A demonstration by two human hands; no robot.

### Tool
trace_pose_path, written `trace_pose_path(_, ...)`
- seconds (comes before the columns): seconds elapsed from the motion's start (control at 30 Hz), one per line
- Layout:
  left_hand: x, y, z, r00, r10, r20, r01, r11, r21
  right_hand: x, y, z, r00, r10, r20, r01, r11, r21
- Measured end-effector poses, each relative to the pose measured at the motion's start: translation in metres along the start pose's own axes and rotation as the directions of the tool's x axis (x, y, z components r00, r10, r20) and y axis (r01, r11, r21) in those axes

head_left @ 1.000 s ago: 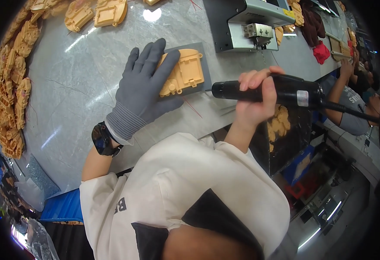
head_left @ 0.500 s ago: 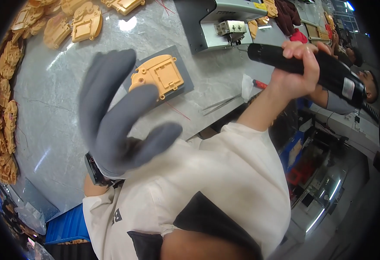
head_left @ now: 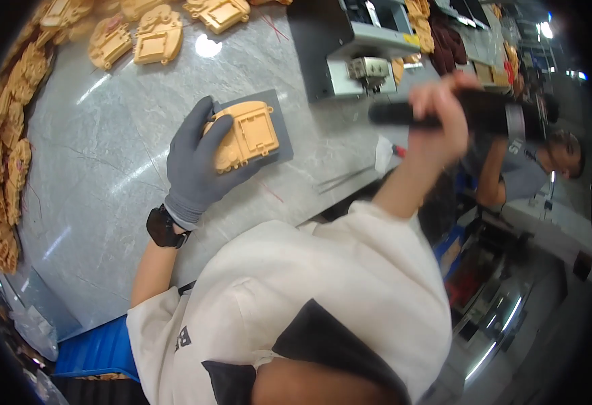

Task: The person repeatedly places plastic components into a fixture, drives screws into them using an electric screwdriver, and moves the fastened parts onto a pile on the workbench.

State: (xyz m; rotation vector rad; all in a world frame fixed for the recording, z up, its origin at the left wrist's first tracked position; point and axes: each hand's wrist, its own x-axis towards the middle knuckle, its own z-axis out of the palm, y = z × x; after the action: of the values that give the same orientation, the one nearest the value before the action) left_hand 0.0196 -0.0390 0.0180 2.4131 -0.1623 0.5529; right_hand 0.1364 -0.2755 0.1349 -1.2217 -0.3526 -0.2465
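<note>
A yellow-orange plastic housing [head_left: 255,131] with a square recess lies on a dark grey mat [head_left: 283,135] on the table. My left hand [head_left: 200,162], in a grey glove, is closed around the left side of the housing, with fingers over its edge and the thumb low along its near side. Raised at the right, my bare right hand [head_left: 442,125] grips a black electric screwdriver [head_left: 488,111], held roughly level with its front end pointing left. Hand and tool are smeared by motion, and the bit cannot be made out.
Beyond the mat stands a grey machine [head_left: 370,74] with a metal block on its front. Tweezers [head_left: 343,178] lie near the table edge. More housings [head_left: 157,37] lie at the back, and a heap of them [head_left: 9,162] lines the left. A co-worker [head_left: 522,172] sits at right.
My left hand has come down from above the table onto the housing and closed on it. My right hand still holds the screwdriver, now more level and slightly lower.
</note>
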Motion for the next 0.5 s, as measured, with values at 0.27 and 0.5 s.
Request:
trace_pose_path(0.27,-0.013,-0.009,0.009,0.994,-0.111,-0.018,0.106,0.979,-0.173,-0.052,-0.003,0.064,0.916,-0.106,0.386,0.056,0.989,0.140)
trace_pose_path(0.5,-0.014,-0.013,0.007,0.996,-0.071,-0.046,0.063,0.984,-0.166,-0.062,0.005,0.087,0.937,-0.012,0.350,0.010,1.000,0.008)
